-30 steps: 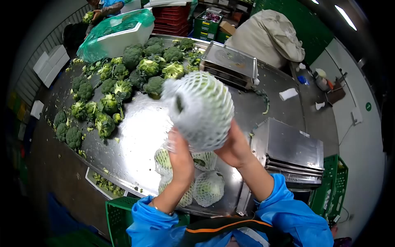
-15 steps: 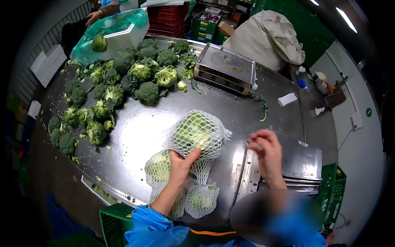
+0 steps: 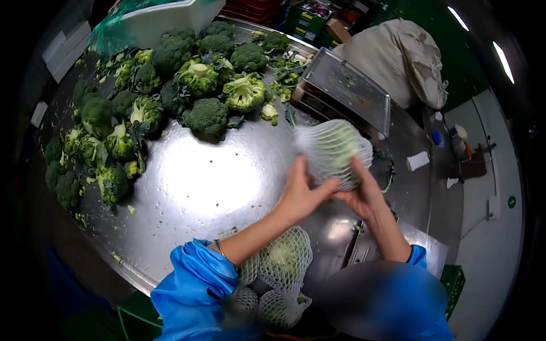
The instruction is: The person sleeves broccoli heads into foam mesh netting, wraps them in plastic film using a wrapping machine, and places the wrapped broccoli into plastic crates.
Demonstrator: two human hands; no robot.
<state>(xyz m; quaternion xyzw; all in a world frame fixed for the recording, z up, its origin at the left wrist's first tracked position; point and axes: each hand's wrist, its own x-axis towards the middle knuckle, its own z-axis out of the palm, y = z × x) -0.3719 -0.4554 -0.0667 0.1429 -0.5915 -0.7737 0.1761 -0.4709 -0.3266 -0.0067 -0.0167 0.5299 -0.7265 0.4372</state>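
Observation:
A pale green vegetable head in a white foam net (image 3: 334, 149) is held up between both hands, slightly blurred, over the steel table just in front of the weighing scale (image 3: 348, 91). My left hand (image 3: 301, 192) grips the net's near left side. My right hand (image 3: 368, 196) closes on its lower right, the thumbs nearly meeting below. Under my left forearm, several more netted heads (image 3: 285, 258) rest near the table's front edge, partly hidden by the blue sleeve.
Several loose broccoli heads (image 3: 206, 118) and leaf scraps cover the left and back of the steel table (image 3: 187, 221). Behind them stands a white foam box (image 3: 170, 23) with green film. A large pale sack (image 3: 392, 59) stands behind the scale; a metal plate (image 3: 424, 241) lies at front right.
The netted head has moved right and away from me, from above the other netted heads toward the scale. My right hand, previously apart from it, now also holds it. The view has shifted.

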